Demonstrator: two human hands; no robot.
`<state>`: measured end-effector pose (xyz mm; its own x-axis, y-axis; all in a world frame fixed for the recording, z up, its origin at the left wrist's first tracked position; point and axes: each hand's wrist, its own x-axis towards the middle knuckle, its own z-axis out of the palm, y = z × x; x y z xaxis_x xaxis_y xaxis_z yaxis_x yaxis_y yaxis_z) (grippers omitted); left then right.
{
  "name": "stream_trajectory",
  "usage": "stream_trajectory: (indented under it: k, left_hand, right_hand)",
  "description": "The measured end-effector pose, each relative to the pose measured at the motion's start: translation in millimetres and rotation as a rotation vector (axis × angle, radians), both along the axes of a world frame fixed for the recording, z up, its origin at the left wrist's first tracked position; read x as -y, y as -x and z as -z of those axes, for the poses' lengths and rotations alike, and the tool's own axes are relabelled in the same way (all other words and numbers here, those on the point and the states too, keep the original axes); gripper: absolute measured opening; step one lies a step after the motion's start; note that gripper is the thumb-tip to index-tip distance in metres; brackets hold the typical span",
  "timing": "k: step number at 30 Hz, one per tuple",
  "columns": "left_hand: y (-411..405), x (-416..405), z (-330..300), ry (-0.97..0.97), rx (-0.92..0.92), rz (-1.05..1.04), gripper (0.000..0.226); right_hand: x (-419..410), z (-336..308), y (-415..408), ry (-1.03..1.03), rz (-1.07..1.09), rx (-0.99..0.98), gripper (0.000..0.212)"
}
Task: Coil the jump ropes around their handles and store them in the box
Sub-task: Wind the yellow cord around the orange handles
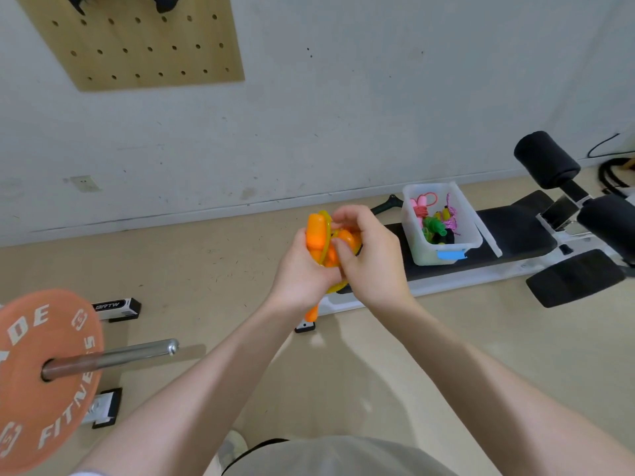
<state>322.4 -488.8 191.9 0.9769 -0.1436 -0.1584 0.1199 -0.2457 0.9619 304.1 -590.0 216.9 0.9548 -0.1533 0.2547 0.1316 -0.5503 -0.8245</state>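
Beige flooring (pixel 206 269) met a scuffed white wall (pixel 343 115) carrying a wooden pegboard (pixel 137 46) at upper left. An orange weight plate (pixel 44 372) on a steel barbell (pixel 137 352) occupied the lower left. At right, a black workout bench (pixel 515 235) lay along the wall, and a translucent plastic box (pixel 439 249) stood on its pad; inside were coiled jump ropes (pixel 436 221) in pink, green and purple.

At centre, both hands met over the floor, just left of the bench end. The left hand (pixel 302 273) had its fingers curled round the orange handles (pixel 316 231) of a jump rope, gripping them upright. The right hand (pixel 371 255) pressed against the bundle from the right, thumb and fingers bent and pinching the yellow rope (pixel 328 235), which looped around the handles. A short orange piece (pixel 312 312) hung below the left wrist. The bundle was held well apart from the box and outside it.
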Motion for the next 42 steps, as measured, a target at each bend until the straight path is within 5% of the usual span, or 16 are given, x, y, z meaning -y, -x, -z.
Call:
stream_trajectory:
  k: [3,8,15,23,26,30,33,37,42]
  left_hand:
    - [8.2,0.4,-1.7,0.212,-0.023,0.141,0.029]
    - [12.6,-10.8,3.1,0.741,-0.307,0.21,0.033]
    - [25.0,-3.4,-4.2,0.678,-0.205,0.066,0.016]
    - [29.3,2.4,-8.8,0.832,-0.245,0.012,0.035]
    - [29.1,8.5,-11.1,0.865,-0.265,-0.091,0.021]
    - [21.0,12.8,-16.4,0.815,-0.278,-0.271,0.017]
    - [8.3,5.3,-20.4,0.594,0.026,-0.374,0.023]
    - [-3.8,-6.1,-25.9,0.101,0.426,-0.37,0.017]
    - [-17.0,-13.0,-26.7,0.017,0.548,-0.43,0.013]
  right_hand:
    - [4.5,-1.4,-2.5,0.037,-0.067,0.066,0.026]
    - [9.2,-2.9,-0.7,0.085,-0.292,0.172,0.025]
    - [9.8,-10.4,1.9,-0.253,-0.372,0.097,0.035]
    - [10.6,-13.1,-0.1,-0.506,-0.432,0.075,0.041]
    - [11.8,-16.0,-1.6,-0.565,-0.436,0.058,0.043]
    - [7.0,-13.2,-2.0,-0.177,-0.303,0.141,0.019]
    - [-1.3,-9.5,1.1,0.178,0.01,0.319,0.023]
    - [-9.2,-23.8,-0.8,0.195,0.047,0.278,0.021]
    - [-24.4,-40.2,-6.7,0.333,0.034,0.205,0.015]
